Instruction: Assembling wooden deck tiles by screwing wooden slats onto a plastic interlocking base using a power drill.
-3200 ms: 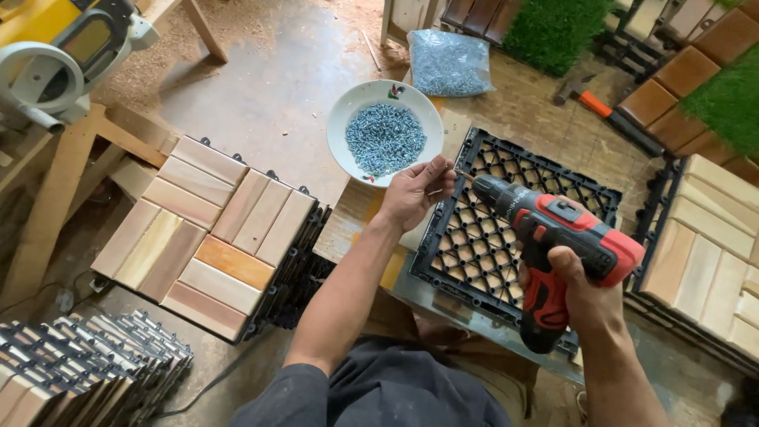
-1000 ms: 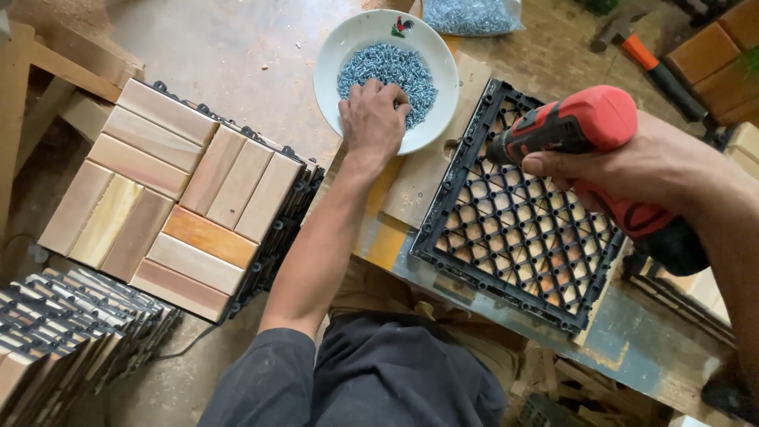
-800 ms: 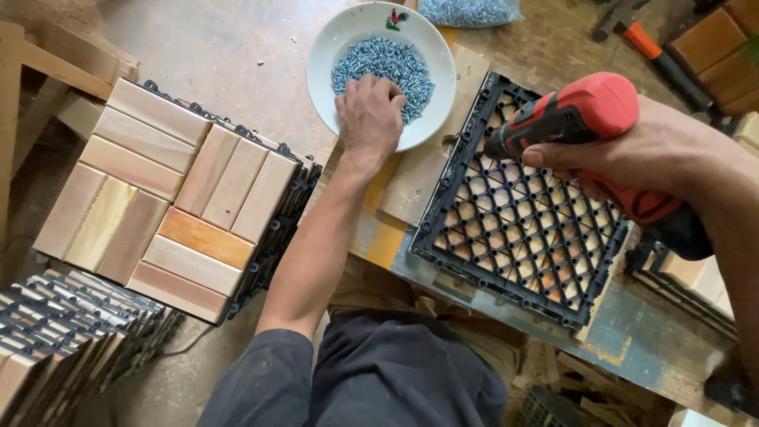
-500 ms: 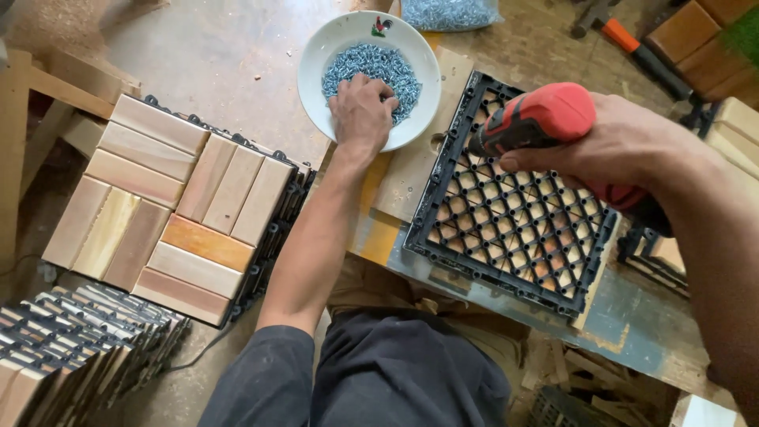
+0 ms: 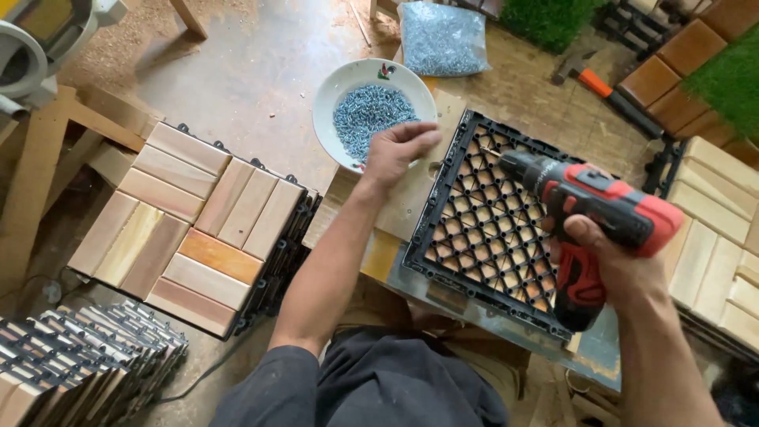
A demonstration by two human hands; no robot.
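My right hand (image 5: 609, 265) grips a red and black cordless drill (image 5: 589, 213), its bit tip over the far left part of a black plastic grid tile (image 5: 494, 229) lying on the workbench. My left hand (image 5: 395, 150) hovers between the white bowl of small screws (image 5: 371, 111) and the grid's left edge, fingers curled together. Whether it pinches a screw I cannot tell.
A stack of wooden slat tiles (image 5: 186, 221) lies to the left, with more tiles on edge (image 5: 87, 368) at the lower left. A bag of screws (image 5: 443, 35) and a hammer (image 5: 605, 83) lie beyond the bench. Pale wooden tiles (image 5: 723, 253) sit at the right.
My left hand has come off the screw bowl and moved toward the grid. The drill has tilted down, its bit now near the grid's far left part.
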